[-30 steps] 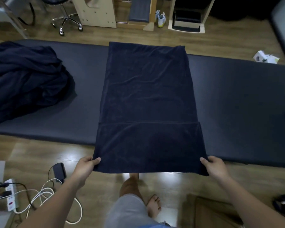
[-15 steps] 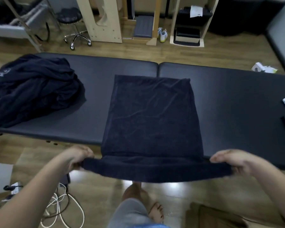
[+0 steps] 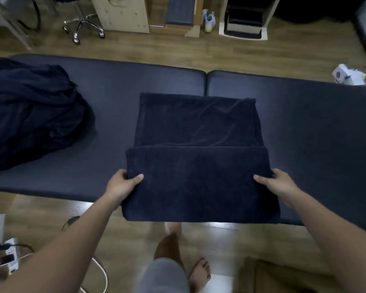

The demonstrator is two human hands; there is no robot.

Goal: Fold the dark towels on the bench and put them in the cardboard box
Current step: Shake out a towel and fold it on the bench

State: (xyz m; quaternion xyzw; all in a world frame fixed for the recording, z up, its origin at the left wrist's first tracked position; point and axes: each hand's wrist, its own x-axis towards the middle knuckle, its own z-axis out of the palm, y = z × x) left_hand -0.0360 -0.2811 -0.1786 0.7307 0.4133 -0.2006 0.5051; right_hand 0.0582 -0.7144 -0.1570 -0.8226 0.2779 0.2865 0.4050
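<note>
Here the dark towel (image 3: 195,123) lies flat in the middle of the frame on the black padded table (image 3: 309,123), its far edge crossing the seam between the table's two cushions. Its near part is doubled over on top of itself, so that a thicker band runs across the lower half and juts a little past the table's front edge. The left hand (image 3: 123,185) grips the left end of this band, thumb on top of the cloth and the other fingers tucked under it out of sight. The right hand (image 3: 278,183) holds the right end in the same way, thumb laid on the upper face, fingers hidden below. Both forearms reach in from the bottom corners of the frame. At the left, well apart from the spread towel, a crumpled heap of dark towels (image 3: 30,117) rests on the table. In the lower right corner a brown cardboard box (image 3: 283,278) stands on the wooden floor, dim and partly cut off. A bare foot (image 3: 200,273) and a knee in grey shorts (image 3: 163,275) show at the bottom centre. At lower left lie a power strip (image 3: 10,251) and a white cable (image 3: 103,273); a chrome-legged stool (image 3: 82,28) stands at upper left, and a small white carton (image 3: 347,77) sits on the floor at upper right.
</note>
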